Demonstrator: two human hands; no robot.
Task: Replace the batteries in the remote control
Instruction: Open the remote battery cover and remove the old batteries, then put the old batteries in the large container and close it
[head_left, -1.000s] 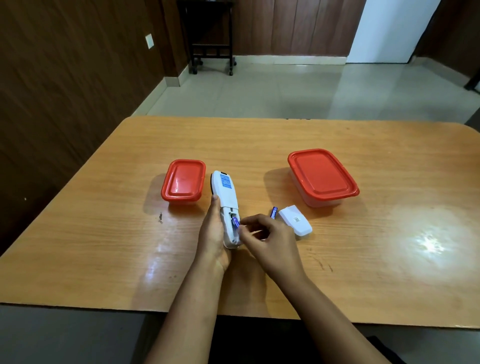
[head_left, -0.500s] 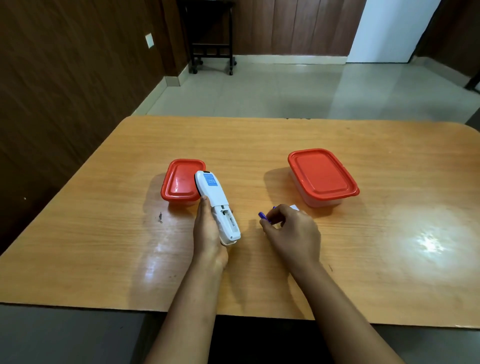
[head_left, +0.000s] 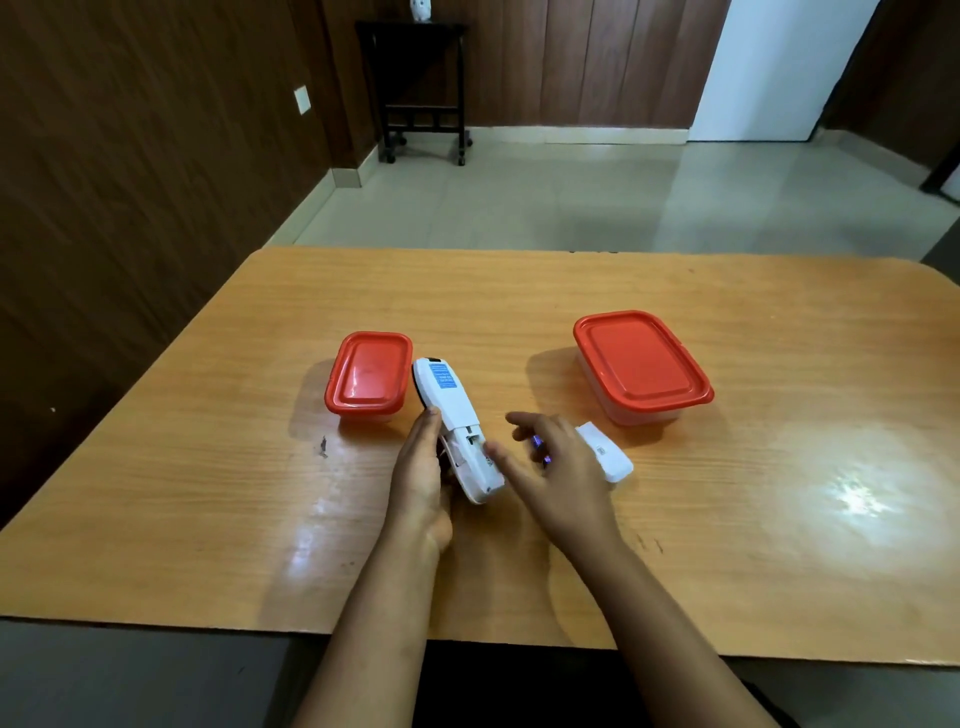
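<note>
Head view: the white remote control (head_left: 457, 426) lies back-side up near the table's (head_left: 779, 545) middle, tilted, blue label toward its far end, battery compartment uncovered at the near end. The left hand (head_left: 421, 478) grips its near half along the left edge. The right hand (head_left: 561, 478) hovers beside it with fingers loosely spread, one fingertip touching the remote's right edge; blue batteries (head_left: 540, 449) show between its fingers. The white battery cover (head_left: 605, 457) lies just right of that hand.

A small red-lidded container (head_left: 370, 376) stands just left of the remote; a larger red-lidded container (head_left: 641, 366) stands well right. Both are closed, contents not visible.

Half a second ago the right hand was curled over the batteries; it has since opened toward the remote.
</note>
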